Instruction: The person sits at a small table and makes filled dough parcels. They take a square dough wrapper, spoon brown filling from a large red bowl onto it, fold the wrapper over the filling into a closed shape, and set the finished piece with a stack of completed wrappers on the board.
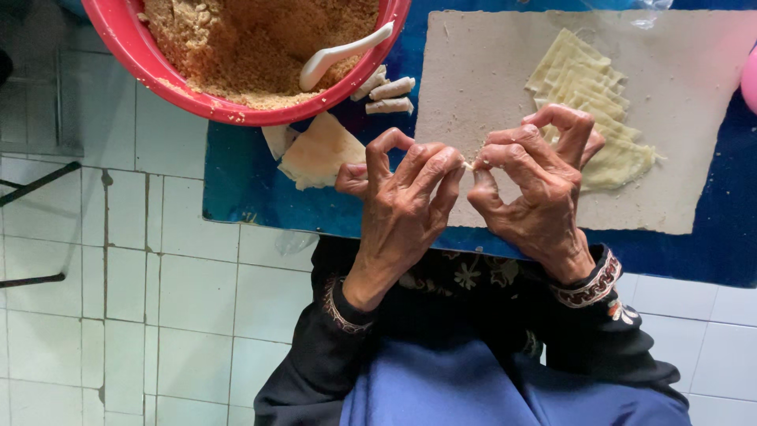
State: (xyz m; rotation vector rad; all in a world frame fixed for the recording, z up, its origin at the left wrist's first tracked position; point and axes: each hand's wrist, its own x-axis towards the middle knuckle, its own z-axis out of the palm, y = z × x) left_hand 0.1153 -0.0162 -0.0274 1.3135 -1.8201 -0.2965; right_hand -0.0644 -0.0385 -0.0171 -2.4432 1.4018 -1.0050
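Blue table (pixel 236 189) ended just before her lap. Left hand (pixel 402 201) and right hand (pixel 532 189) pinched one small wrapper (pixel 471 165) together on the board (pixel 489 87); the red bowl (pixel 126 47) sat at eleven o'clock.

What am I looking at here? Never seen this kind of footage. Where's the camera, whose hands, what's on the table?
There is no machine: one camera sits on a person's head and looks straight down at their own bare hands, so there is only this single view. The left hand and right hand meet fingertip to fingertip, pinching a small pale roll between them; most of it is hidden. They work over a beige board on a blue table. On the board lies a stack of thin pale wrappers. At top left is a red bowl of brown crumbly filling with a white spoon. Beside it lie three finished rolls and more wrappers.
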